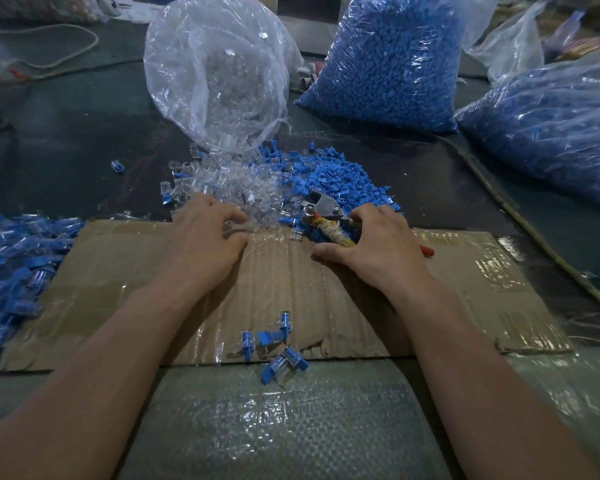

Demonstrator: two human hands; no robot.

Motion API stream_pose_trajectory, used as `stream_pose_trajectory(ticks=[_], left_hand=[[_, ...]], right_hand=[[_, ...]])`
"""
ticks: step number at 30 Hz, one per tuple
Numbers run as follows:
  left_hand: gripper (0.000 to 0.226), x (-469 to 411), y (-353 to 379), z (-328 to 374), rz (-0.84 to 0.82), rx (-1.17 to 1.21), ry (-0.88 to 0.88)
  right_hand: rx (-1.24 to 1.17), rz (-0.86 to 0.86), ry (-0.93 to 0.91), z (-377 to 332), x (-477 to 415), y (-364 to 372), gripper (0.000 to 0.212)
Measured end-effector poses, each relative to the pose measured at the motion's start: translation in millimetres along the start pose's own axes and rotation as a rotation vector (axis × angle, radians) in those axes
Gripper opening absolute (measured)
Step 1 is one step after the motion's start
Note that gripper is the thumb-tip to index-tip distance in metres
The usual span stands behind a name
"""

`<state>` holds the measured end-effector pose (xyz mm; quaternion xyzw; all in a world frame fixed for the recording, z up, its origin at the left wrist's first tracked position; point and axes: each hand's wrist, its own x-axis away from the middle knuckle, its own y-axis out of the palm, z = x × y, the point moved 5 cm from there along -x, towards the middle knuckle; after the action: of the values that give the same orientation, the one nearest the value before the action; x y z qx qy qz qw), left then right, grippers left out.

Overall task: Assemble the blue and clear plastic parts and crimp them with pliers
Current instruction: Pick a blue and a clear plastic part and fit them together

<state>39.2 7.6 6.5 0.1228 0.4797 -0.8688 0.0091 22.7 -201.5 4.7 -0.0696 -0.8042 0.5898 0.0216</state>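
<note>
A heap of clear plastic parts (222,183) lies beyond the cardboard sheet (291,289), with a heap of blue parts (340,178) to its right. My left hand (205,237) reaches into the clear heap, its curled fingertips on a clear part. My right hand (374,244) holds the pliers (323,213) by their cloth-wrapped handle; the metal jaws point left at the edge of the blue heap. Several assembled blue-and-clear pieces (274,344) lie on the cardboard's near edge.
An open clear bag (215,71) of clear parts stands behind the heaps. Two bags of blue parts (388,60) (551,123) stand at the back right. A pile of assembled pieces (14,265) lies at the left. A cord (520,216) runs along the right.
</note>
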Motion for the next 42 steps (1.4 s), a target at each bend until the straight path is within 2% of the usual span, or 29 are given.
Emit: stream_pose_trajectory(ticks=[4,6,8,12,17,21,25,31,38,42], left_hand=[[0.013,2,-6,4,0.076,0.063,0.008],[0.028,1,-4,3,0.064,0.099,0.006],[0.046,0,3,2,-0.020,0.084,0.006],[0.046,0,12,0,-0.093,0.012,0.046],[0.024,-2,11,1,-0.061,0.023,0.094],[0.020,0,4,7,0.038,0.097,0.126],[0.023,3,-1,9,0.092,0.208,0.110],[0.025,4,-2,12,0.102,0.240,0.117],[0.040,5,0,11,0.065,0.283,0.093],[0.031,5,0,12,0.065,0.325,0.099]], right_hand=[[0.019,0.011,-0.005,-1,2,-3,0.081],[0.030,0.019,-0.007,-2,2,-3,0.080],[0.032,0.033,-0.014,-3,2,-4,0.078],[0.011,0.098,-0.054,-7,3,-7,0.072],[-0.172,0.264,-0.236,-26,11,-19,0.039],[-0.104,0.191,-0.391,-47,18,-11,0.023],[0.038,0.193,-0.373,-45,17,-6,0.025],[-0.071,0.173,-0.243,-30,11,-8,0.039],[-0.118,0.201,-0.208,-24,4,-9,0.027],[-0.025,0.198,-0.281,-29,8,-9,0.026]])
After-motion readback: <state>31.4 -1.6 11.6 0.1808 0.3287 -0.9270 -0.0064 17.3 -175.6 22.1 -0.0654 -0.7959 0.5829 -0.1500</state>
